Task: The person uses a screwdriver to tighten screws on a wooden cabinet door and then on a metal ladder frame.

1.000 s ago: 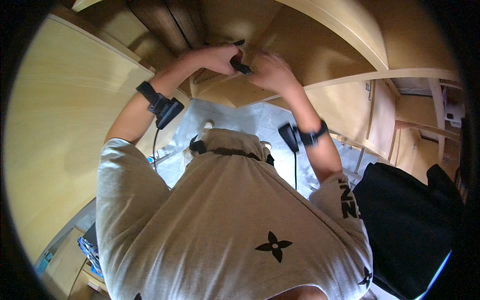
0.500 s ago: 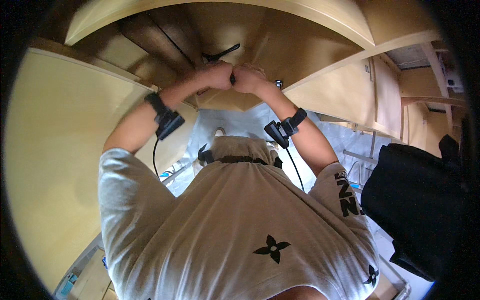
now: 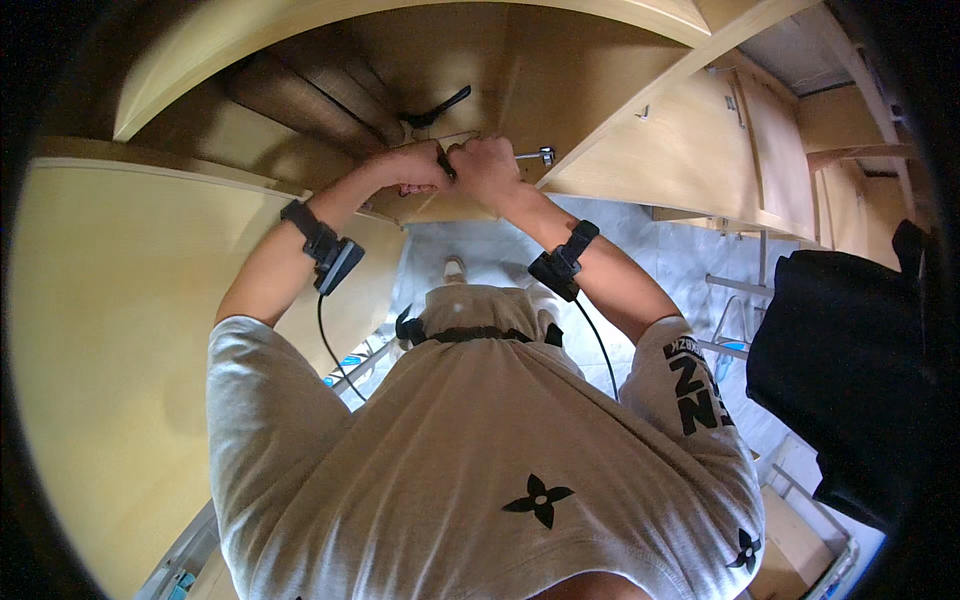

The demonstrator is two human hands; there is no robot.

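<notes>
My two hands meet inside the wooden cabinet. My left hand is closed, its knuckles almost touching my right hand; what it holds, if anything, is hidden. My right hand is closed in a fist around a tool with a thin metal shaft and a shiny head, which sticks out to its right. A dark piece, perhaps the tool's grip, shows between the hands. Just beyond them lies a long black handle-like thing on the wood.
A pale wooden panel stands on my left. Wooden cabinet doors with metal handles run along the right. Black cloth hangs at the far right over metal rails. Devices with cables are strapped to both forearms.
Both hands have shifted slightly left and nearer to me. More of the metal shaft now shows beside my right hand. The view has turned a little.
</notes>
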